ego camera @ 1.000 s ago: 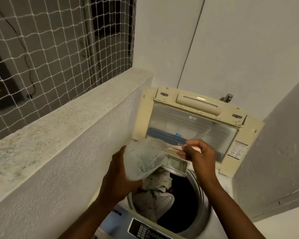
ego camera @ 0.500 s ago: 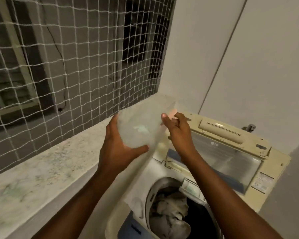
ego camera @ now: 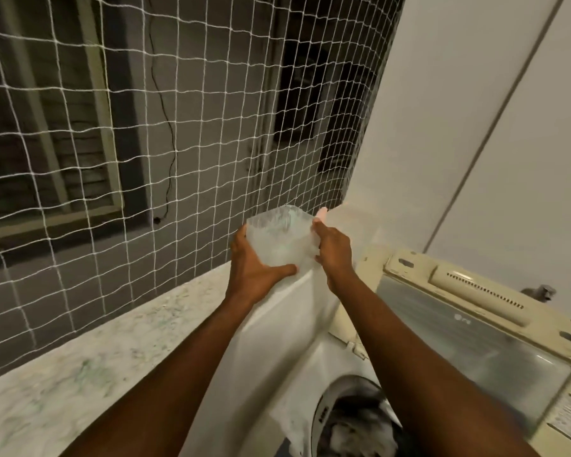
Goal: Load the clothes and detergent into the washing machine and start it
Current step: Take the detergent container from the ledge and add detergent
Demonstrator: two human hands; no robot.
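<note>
A clear plastic bag of detergent is held up over the stone ledge, in front of the netting. My left hand cups it from below and the left side. My right hand pinches its right edge together with a small pink scoop, of which only the tip shows. The top-loading washing machine stands at the lower right with its cream lid raised. Light clothes lie in the drum.
A white rope net covers the opening above the ledge, with a dark building wall and window behind. White wall panels rise behind the machine, and a tap sticks out past the lid.
Both hands have lifted the bag away from over the drum and carried it up and left, above the ledge. The view has swung up and left with them.
</note>
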